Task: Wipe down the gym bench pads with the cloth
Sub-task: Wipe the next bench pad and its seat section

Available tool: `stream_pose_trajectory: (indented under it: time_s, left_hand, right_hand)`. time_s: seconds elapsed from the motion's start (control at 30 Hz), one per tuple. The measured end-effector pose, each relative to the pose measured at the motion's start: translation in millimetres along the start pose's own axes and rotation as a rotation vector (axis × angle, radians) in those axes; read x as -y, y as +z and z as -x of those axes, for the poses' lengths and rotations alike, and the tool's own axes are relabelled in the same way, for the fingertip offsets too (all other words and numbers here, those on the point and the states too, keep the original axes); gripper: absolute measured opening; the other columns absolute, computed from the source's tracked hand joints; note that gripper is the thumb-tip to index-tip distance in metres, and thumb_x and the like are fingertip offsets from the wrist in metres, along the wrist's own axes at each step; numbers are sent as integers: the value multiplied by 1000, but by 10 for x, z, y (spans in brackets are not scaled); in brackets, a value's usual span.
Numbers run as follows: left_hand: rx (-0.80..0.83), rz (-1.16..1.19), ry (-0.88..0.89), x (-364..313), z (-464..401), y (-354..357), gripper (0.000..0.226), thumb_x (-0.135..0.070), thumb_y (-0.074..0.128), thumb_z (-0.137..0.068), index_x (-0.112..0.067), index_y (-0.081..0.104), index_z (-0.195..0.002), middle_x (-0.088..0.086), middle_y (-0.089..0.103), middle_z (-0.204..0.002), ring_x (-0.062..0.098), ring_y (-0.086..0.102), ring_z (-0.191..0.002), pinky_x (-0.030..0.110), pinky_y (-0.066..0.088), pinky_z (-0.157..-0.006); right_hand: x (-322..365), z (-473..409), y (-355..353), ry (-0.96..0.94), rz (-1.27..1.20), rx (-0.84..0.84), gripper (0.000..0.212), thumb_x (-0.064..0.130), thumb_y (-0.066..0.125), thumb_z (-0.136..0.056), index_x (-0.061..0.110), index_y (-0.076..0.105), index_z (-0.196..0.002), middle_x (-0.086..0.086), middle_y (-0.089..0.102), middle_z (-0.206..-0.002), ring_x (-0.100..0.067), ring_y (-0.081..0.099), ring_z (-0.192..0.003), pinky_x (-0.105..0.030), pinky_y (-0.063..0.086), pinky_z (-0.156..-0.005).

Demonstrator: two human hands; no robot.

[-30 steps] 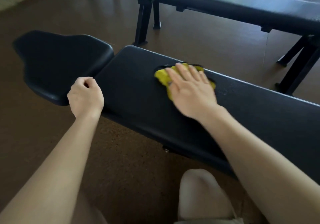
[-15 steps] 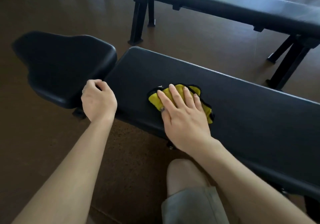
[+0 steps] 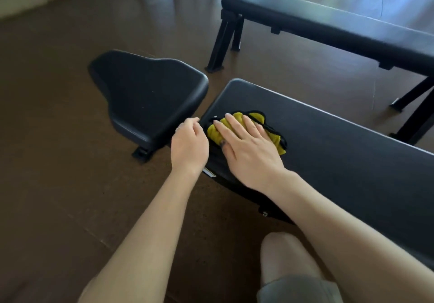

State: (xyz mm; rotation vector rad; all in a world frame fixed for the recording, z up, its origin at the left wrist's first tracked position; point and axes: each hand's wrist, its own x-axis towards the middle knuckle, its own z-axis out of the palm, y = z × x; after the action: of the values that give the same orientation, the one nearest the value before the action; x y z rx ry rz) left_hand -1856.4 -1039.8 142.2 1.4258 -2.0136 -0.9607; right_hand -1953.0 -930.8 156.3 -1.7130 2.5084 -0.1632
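Farthest to the left of the two hands lies the seat pad (image 3: 150, 96), a black, flared cushion set across a narrow gap from the long pad. Nothing on its surface shows whether it has been wiped; judging from where the cloth sits, it probably remains to be done.

Next comes the left hand (image 3: 189, 146), hovering over that gap at the near corner of the long pad, just beside the cloth. Its fingers are loosely curled and hold nothing that can be seen; whether the fingertips touch the pad edge cannot be told.

Immediately right of it, the right hand (image 3: 249, 149) lies flat, fingers straight and spread, pressing the yellow cloth (image 3: 270, 129) down onto the backrest pad (image 3: 340, 161). The cloth is bunched under the palm at the pad's left end, close to the gap, with its dark-edged folds showing beyond the fingertips and to the right of the knuckles.

From the pressing hand the long pad runs away to the right and out of view. No streaks or damp marks show which stretch is finished, so progress is a guess: wiping of this pad is under way at its left end, and the rest of its length cannot be vouched for.

Beyond the hands stands a second bench (image 3: 328, 28) on the brown floor (image 3: 58, 161), apparently untouched.
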Motion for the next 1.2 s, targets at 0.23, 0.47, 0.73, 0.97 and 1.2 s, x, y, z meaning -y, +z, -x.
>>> stream_pose_trajectory:
  time_s: [0.23, 0.47, 0.73, 0.97, 1.2]
  left_hand:
    - [-159, -54, 233, 307, -361, -916, 30, -27, 49, -106, -19, 58, -134, -1, 61, -133, 5, 53, -113, 1, 37, -78]
    - [-96, -201, -126, 661, -1017, -1181, 69, -40, 47, -104, -19, 14, -161, 14, 12, -168, 35, 17, -153, 53, 24, -123]
    - [-42, 166, -428, 733, -1207, -1029, 62, -47, 26, -108, -25, 10, -164, 7, 19, -169, 32, 26, -152, 48, 25, -119]
    - [-196, 292, -471, 766, -1282, -855, 54, -49, 18, -110, -26, 31, -157, 4, 42, -158, 30, 39, -145, 43, 30, -117]
    - [-511, 337, -561, 766, -1427, -642, 48, -42, 22, -110, -31, 53, -144, -9, 60, -130, 13, 55, -120, 34, 45, -102]
  right_hand:
    - [170, -772, 124, 19, -37, -86, 49, 46, 26, -111, 36, 34, -158, 5, 27, -169, -30, 18, -158, -46, 13, -129]
    - [197, -993, 99, 13, -307, -407, 26, 27, 45, -109, 14, 65, -100, -2, 70, -98, -25, 62, -95, -35, 43, -80]
    - [272, -1996, -252, 581, -1814, -339, 35, 40, 42, -110, 25, 67, -128, 0, 74, -118, -18, 71, -105, -37, 56, -101]
    - [944, -2591, 161, -140, -741, -135, 40, 45, 31, -111, 39, 48, -146, 11, 57, -143, -17, 50, -137, -32, 40, -110]
    - [1023, -3193, 412, -549, -55, -42, 54, 52, 15, -109, 44, 7, -162, 6, 1, -174, -31, 0, -160, -52, 5, -129]
